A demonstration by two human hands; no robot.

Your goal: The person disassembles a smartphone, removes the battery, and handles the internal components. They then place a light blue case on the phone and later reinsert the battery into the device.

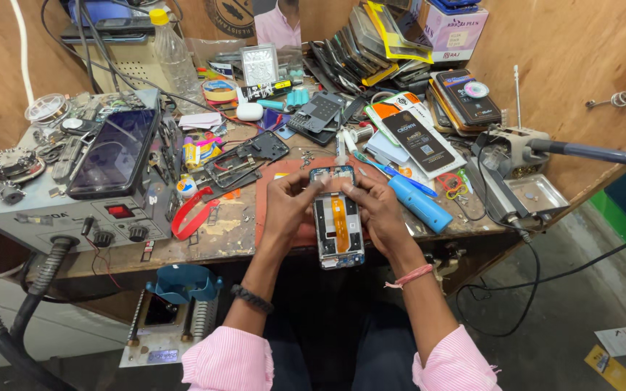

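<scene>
Squarely across the view ran a cluttered wooden desk, with a grey rework station at its left. Near the front edge lay a red mat. Over it the left hand and right hand each gripped an opened phone, fingers closed on its upper sides, orange ribbon cable showing.

The opened phone lies on the mat at the desk front, rework station to its left, soldering stand to its right, stacked phones behind.
</scene>
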